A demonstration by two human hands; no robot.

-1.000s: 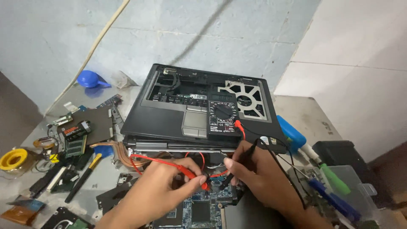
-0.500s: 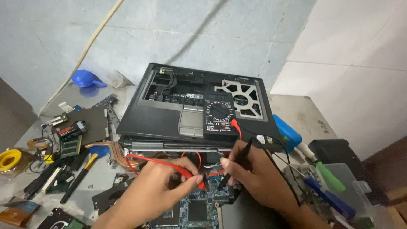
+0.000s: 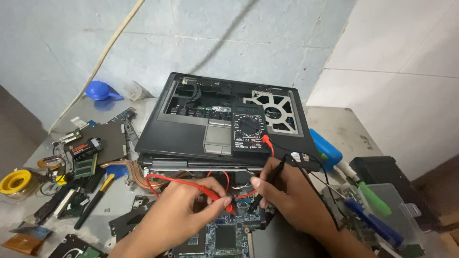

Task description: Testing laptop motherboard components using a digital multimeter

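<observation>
While the left hand (image 3: pixel 179 215) is gripping the red probe (image 3: pixel 210 193) and the right hand (image 3: pixel 291 196) is gripping the black probe (image 3: pixel 267 184), both tips are pressing down on the blue circuit board (image 3: pixel 224 234) near the front edge of the table (image 3: pixel 344 129). Just behind, a black multimeter (image 3: pixel 248 134) is lying flat on a stripped laptop chassis (image 3: pixel 191 129). A yellow solder spool (image 3: pixel 14 181) is sitting far left; green and blue screwdrivers (image 3: pixel 373 200) are lying right.

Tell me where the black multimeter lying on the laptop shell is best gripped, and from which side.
Probably across the two long side edges of the multimeter, coming from above: it lies flat, face up. Its leads plug in at the near right corner, so the far half looks clearer.
</observation>
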